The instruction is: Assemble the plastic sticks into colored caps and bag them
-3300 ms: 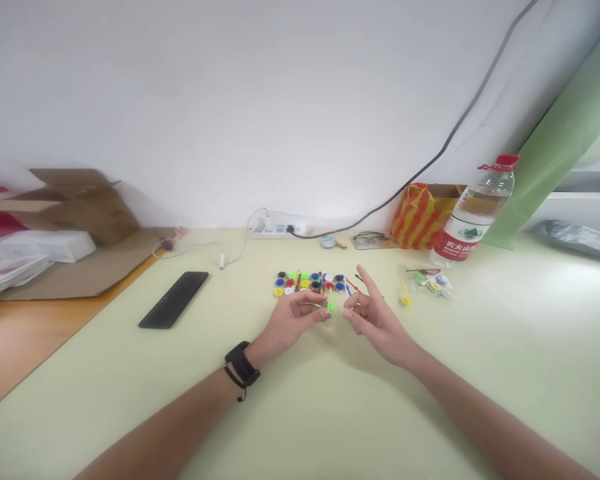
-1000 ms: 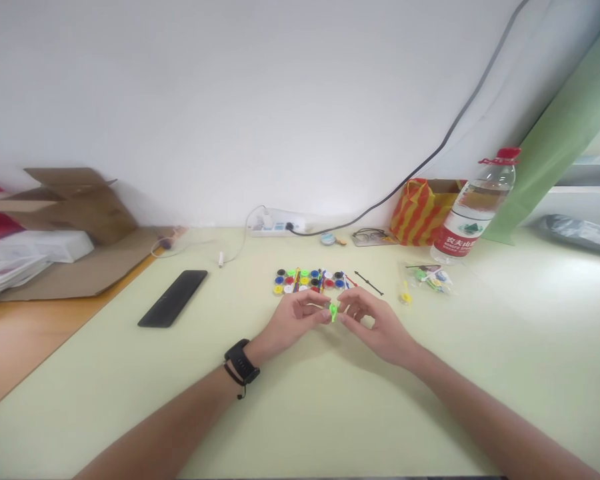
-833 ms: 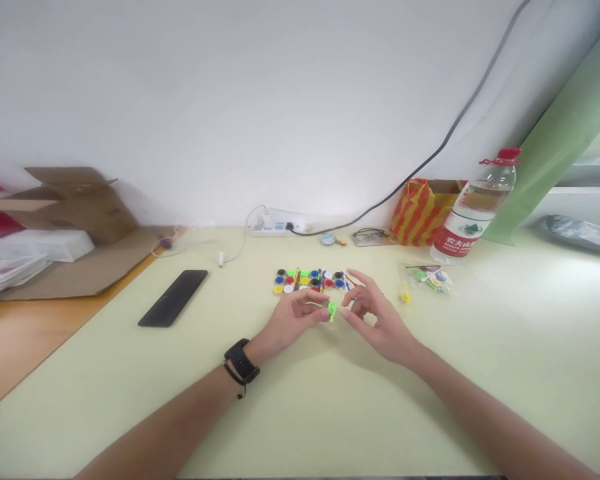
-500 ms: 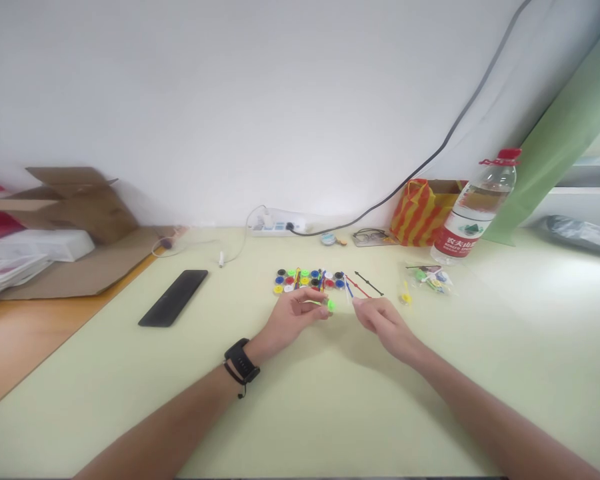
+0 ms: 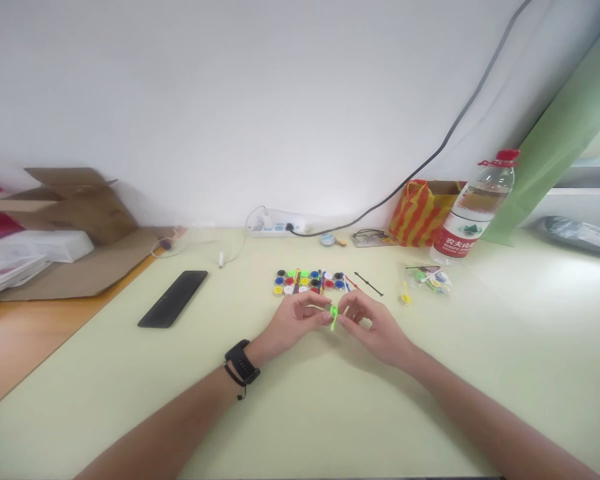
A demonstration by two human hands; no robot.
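My left hand [image 5: 294, 319] and my right hand [image 5: 371, 321] meet over the pale green table [image 5: 300, 400], fingertips pinched from both sides on a small bright green plastic piece [image 5: 333, 314] with a thin tail hanging down. A black watch sits on my left wrist. Just beyond the hands lie two rows of small coloured round pieces [image 5: 307, 281] with thin coloured strips across them. A black strip [image 5: 369, 283] lies to their right.
A black phone [image 5: 173, 298] lies at the left. A clear bag of coloured pieces [image 5: 430, 278] and a water bottle [image 5: 473, 213] stand at the right. A striped bag [image 5: 416, 215], glasses [image 5: 373, 237], a power strip [image 5: 275, 230] and cardboard [image 5: 80, 267] line the back.
Half a second ago my right hand was off to the right, apart from the green piece. It has come back to the left and pinches the piece together with my left hand.
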